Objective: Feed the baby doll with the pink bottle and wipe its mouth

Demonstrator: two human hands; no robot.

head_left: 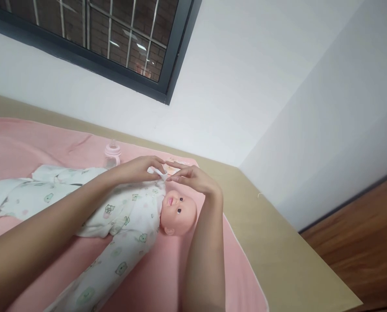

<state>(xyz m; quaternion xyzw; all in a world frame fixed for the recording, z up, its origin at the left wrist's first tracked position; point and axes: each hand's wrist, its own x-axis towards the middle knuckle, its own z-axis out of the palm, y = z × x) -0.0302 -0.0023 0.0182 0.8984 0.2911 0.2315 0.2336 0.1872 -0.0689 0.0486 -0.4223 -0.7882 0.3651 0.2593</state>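
Observation:
A baby doll (179,212) lies on its back in a white outfit (135,212) with green bear prints, its head toward the right. Above its far shoulder, my left hand (141,168) is closed, pinching a small piece of white cloth (161,174) between thumb and fingers. Whether this cloth belongs to the outfit, I cannot tell. Facing it from the right, my right hand (195,178) has its fingers stretched and apart, with the tips at the cloth's edge. My left forearm crosses over the doll's body and hides part of it.
A pink baby bottle (112,154) stands behind the doll. A small printed item (173,167) lies partly hidden behind my hands. Pink cloth (148,277) covers much of the tan tabletop (265,234). A white wall and dark-framed window (172,56) rise behind.

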